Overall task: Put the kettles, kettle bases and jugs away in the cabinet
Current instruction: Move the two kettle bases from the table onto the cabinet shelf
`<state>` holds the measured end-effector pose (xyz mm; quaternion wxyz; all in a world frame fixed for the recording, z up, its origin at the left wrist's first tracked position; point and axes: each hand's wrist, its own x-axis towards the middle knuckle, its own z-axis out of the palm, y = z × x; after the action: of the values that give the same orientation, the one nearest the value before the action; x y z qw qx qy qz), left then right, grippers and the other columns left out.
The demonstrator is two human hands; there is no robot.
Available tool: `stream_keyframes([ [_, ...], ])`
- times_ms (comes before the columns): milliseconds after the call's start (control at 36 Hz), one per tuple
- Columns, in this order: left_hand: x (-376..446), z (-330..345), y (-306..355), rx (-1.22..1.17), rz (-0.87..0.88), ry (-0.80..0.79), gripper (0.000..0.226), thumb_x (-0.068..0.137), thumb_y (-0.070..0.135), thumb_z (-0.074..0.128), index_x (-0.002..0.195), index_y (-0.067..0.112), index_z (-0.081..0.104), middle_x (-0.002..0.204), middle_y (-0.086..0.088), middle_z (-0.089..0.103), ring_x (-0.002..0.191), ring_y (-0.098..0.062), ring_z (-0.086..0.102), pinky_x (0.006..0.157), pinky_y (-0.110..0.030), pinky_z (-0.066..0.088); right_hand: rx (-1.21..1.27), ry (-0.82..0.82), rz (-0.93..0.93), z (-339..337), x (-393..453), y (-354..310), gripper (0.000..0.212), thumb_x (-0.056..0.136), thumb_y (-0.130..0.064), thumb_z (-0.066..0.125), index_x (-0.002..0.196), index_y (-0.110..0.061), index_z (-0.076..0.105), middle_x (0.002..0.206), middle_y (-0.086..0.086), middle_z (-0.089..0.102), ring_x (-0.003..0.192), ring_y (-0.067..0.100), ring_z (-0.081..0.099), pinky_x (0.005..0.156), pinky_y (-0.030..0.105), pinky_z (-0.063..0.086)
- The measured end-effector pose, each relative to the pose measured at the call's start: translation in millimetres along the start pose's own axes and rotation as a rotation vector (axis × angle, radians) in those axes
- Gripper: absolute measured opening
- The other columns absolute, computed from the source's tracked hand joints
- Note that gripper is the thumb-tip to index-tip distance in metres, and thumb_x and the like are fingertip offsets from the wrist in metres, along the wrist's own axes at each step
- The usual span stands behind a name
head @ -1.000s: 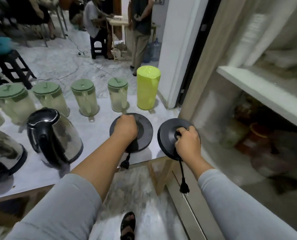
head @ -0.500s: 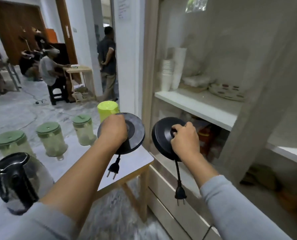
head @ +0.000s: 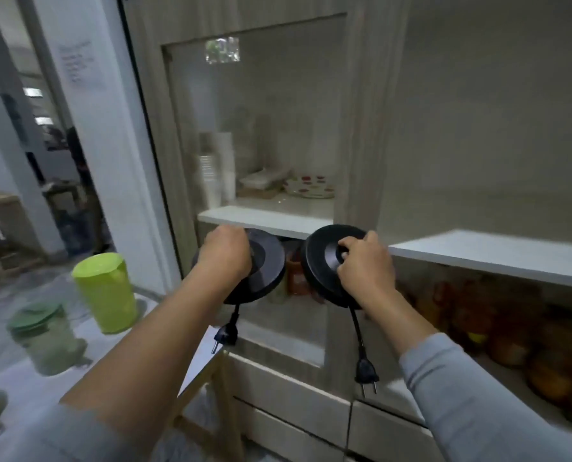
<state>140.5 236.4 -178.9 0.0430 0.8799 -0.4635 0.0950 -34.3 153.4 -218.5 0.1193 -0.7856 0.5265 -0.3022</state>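
My left hand [head: 224, 255] and right hand [head: 366, 261] each grip a base [head: 321, 261]; I'd lift both level onto the shelf [head: 494, 251], cords clear

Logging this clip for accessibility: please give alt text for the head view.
A person's left hand and right hand each hold a round black kettle base up before an open cabinet's white shelf, plugs dangling. A lime jug stands on the table at left.

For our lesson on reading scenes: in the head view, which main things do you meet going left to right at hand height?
Lime green plastic jug → left hand → round black kettle base → second round black kettle base → right hand.
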Motion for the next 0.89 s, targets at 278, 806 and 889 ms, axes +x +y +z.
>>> stream_keyframes([
  [278, -11, -19, 127, 0.013, 0.341, 0.021, 0.03, 0.097, 0.015, 0.044, 0.12, 0.003, 0.057, 0.118, -0.014, 0.06, 0.11, -0.029, 0.059, 0.079, -0.03, 0.049, -0.147, 0.157, 0.221, -90, -12, 87, 0.04, 0.09, -0.012, 0.053, 0.13, -0.018, 0.055, 0.136, 0.013, 0.04, 0.126, 0.031, 0.041, 0.097, 0.038, 0.042],
  [806, 4, -43, 409, -0.213, 0.605, 0.177, 0.035, 0.096, 0.011, 0.043, 0.129, 0.008, 0.054, 0.113, -0.019, 0.063, 0.101, -0.034, 0.063, 0.075, -0.036, 0.052, -0.421, 0.271, 0.315, -239, 49, 287, 0.039, 0.09, -0.016, 0.052, 0.128, -0.022, 0.058, 0.127, 0.014, 0.048, 0.121, 0.033, 0.042, 0.1, 0.041, 0.036],
  [889, 16, -38, 439, -0.182, 0.619, 0.161, 0.032, 0.096, 0.012, 0.043, 0.125, 0.008, 0.057, 0.113, -0.018, 0.063, 0.102, -0.033, 0.063, 0.073, -0.034, 0.048, -0.447, 0.234, 0.316, -245, 66, 309, 0.038, 0.089, -0.02, 0.055, 0.127, -0.022, 0.058, 0.128, 0.014, 0.047, 0.123, 0.033, 0.041, 0.102, 0.042, 0.035],
])
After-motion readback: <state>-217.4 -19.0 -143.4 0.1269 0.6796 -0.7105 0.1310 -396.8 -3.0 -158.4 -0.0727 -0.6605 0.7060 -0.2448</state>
